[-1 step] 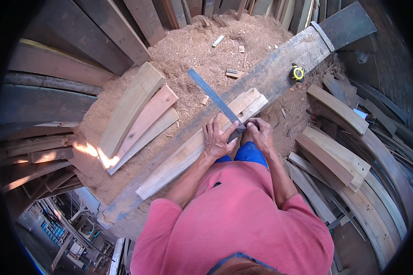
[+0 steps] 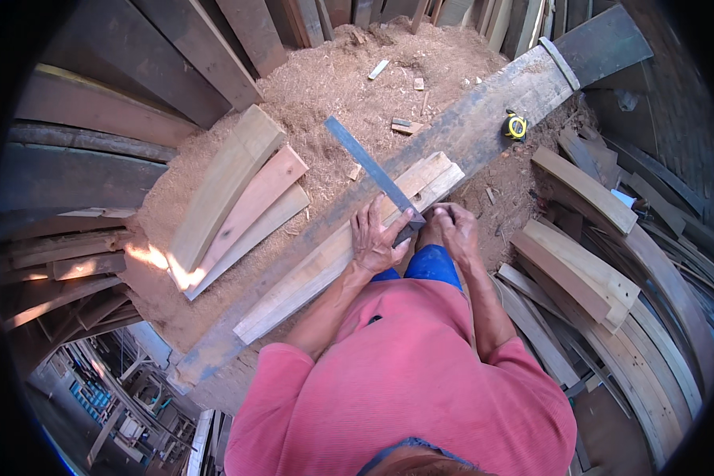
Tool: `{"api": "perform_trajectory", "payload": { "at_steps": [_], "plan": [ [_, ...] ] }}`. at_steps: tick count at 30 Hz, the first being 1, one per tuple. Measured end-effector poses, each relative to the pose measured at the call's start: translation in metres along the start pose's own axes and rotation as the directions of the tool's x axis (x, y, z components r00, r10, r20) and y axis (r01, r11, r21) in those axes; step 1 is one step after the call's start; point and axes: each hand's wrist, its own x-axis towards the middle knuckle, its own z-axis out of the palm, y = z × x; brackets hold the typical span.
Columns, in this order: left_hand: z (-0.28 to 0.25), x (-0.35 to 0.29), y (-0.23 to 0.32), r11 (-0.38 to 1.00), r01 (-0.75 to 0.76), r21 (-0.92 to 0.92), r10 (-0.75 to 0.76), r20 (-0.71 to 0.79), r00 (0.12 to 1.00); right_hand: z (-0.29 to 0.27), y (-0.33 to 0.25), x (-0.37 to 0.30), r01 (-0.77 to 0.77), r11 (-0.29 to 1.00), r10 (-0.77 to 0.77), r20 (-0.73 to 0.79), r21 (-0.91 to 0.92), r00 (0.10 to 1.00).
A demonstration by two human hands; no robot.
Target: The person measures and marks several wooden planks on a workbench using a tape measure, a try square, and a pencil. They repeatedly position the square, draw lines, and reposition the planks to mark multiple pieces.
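A try square (image 2: 368, 165) with a long bluish metal blade and a dark stock lies across a pale timber piece (image 2: 300, 295). With fingers spread over the wood, my left hand (image 2: 378, 240) presses its thumb on the stock and holds the square there. Just right of the stock is my right hand (image 2: 458, 232), its fingers curled in a pinch; whatever they may hold is hidden. Beneath the timber runs a long, worn plank (image 2: 484, 119), slanting from lower left to upper right. A yellow and black tape measure (image 2: 514, 125) sits farther up this plank.
Three loose boards (image 2: 250, 202) rest left of the plank on a heap of sawdust (image 2: 333, 71) with small offcuts. Stacked lumber (image 2: 575, 274) lies close on my right. Tall boards (image 2: 143, 59) lean along the far left side.
My right hand has shifted very slightly to the right, away from the square's stock. My left hand, the square and the timber look unmoved.
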Motion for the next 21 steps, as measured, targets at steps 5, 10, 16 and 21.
{"api": "perform_trajectory", "payload": {
  "at_steps": [5,10,16,21],
  "plan": [
    [0.001,-0.001,-0.002,0.998,0.001,-0.070,-0.003,-0.026,1.000,-0.043,-0.035,-0.007,0.217,0.937,-0.244,-0.066,-0.273,0.968],
    [0.003,0.006,-0.005,0.999,0.009,-0.048,-0.011,-0.027,1.000,-0.045,-0.045,-0.006,0.243,0.969,-0.245,-0.088,-0.036,0.966],
    [-0.002,0.008,-0.003,0.999,0.011,-0.045,-0.013,-0.034,0.999,-0.039,-0.045,-0.004,0.237,0.967,-0.240,-0.021,-0.093,0.971],
    [-0.004,0.010,-0.003,0.999,-0.012,-0.035,0.011,-0.028,1.000,-0.034,-0.049,-0.001,0.282,0.951,-0.281,0.026,-0.128,0.959]
  ]
}}
